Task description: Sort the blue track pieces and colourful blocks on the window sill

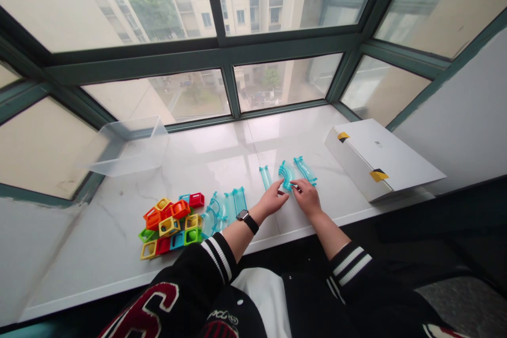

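Observation:
A curved, clear blue toy track piece (287, 173) lies on the white ledge in front of me. My right hand (306, 196) pinches its near end between thumb and fingertips. On the other side of that end is my left hand (273, 199), thumb and fingers apart, close to the piece; whether it touches is hard to tell. Left of the curve is a narrow straight track piece (265, 175), partly hidden by my left hand. Another clear blue track piece (304, 169) rests slantwise to the right, just beyond my right hand.
More clear blue track pieces (235, 201) lie left of my left forearm. Beside them is a heap of coloured hollow blocks (169, 226). A clear plastic bin (130, 150) stands at the back left, and a white box with yellow-black tabs (382, 153) sits at the right.

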The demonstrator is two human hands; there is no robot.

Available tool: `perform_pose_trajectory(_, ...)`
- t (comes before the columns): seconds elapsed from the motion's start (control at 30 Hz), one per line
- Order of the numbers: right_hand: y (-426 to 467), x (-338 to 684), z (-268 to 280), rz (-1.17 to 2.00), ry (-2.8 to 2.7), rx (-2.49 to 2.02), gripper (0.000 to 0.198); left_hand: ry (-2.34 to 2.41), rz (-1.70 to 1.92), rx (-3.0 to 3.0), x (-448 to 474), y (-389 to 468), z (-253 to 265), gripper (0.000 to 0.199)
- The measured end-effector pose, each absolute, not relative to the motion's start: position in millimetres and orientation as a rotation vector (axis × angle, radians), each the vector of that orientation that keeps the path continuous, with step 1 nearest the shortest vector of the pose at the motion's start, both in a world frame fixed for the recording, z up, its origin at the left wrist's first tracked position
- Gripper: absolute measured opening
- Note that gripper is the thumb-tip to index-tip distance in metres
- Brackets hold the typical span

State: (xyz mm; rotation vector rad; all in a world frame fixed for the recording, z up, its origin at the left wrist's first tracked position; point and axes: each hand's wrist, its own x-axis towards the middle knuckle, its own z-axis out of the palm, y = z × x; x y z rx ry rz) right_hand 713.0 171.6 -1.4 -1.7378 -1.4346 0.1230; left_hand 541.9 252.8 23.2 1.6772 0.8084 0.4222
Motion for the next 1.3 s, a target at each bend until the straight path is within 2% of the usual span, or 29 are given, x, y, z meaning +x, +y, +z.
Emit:
perform_pose_trajectory(0.7,169.5,714.3,0.9,0.14,-1.464,-1.766,0.026,0.774,0.466,1.663,541.9,255.0,9.3,0.074)
perform_pose_trajectory(1.07,146.4,700.5,-20.1,0.202,-1.249,-1.803,0.047,0.753,0.506,1.594,523.3,252.0,31.0,0.075)
perform_pose_trajectory(1.17,133.0,696.3,-32.3,0.239,-1.185,-1.813,0.039,0.721,0.537,1.571,493.8,255.6,48.7,0.068)
perform_pose_trajectory(1.3,126.2,696.9,-34.2,0.268,-1.262,-1.823,0.017,0.778,0.57,1.573,435.4,264.1,68.4,0.05)
